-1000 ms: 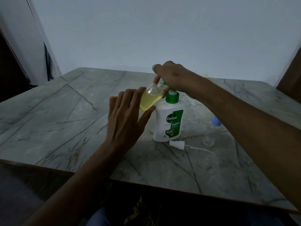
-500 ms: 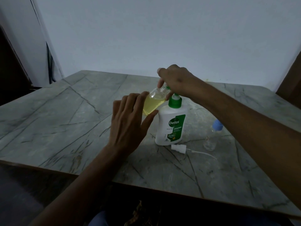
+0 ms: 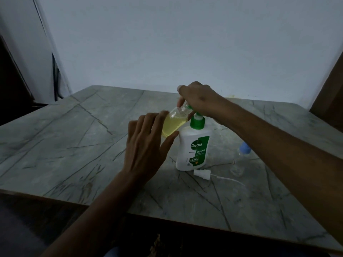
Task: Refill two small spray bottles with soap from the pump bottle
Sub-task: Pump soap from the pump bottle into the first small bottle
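The small spray bottle is tilted in my left hand, neck up against the spout of the Dettol pump bottle, which stands upright on the marble table; it looks well over half full of yellow soap. My left fingers and thumb are curled round its lower body, and I judge the job here is to hold the mouth right under the nozzle so nothing runs down the outside. My right hand is curled over the green pump head, pressing it; short, slow strokes should suit the narrow neck, and I should stop short of the brim so the spray head with its dip tube, lying just in front of the pump bottle, can go back in without overflow. The second spray bottle, blue-capped, stands to the right, partly behind my forearm, and looks unfilled
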